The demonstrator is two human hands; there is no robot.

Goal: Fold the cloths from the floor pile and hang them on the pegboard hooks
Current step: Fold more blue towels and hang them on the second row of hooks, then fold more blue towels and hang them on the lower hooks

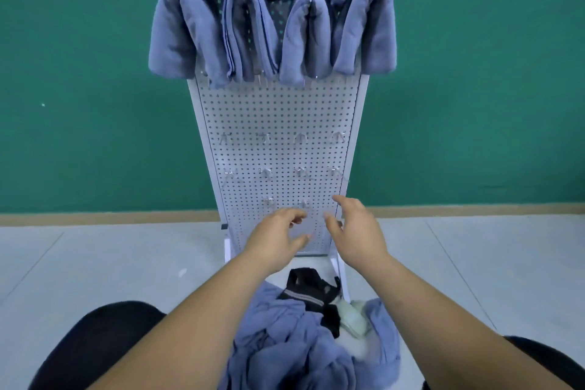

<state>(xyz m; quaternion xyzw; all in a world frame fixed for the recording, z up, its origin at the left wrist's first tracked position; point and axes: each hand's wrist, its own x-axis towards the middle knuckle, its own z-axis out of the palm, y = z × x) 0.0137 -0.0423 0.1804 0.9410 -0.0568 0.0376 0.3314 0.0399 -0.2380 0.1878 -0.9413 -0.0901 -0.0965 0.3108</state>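
Many folded cloths (247, 35) already hang on the upper part of the pegboard (278, 111), but the lower hooks (266, 172) are bare and the pile (285, 336) lies on the pale floor (95, 263) at its foot, so I judge much is left. My left hand (278, 234) and right hand (354, 231) hold nothing, fingers (340, 199) loosely spread, before a green wall (79, 73).

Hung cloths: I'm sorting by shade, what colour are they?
Blue-grey; head view shows the hung cloths best.
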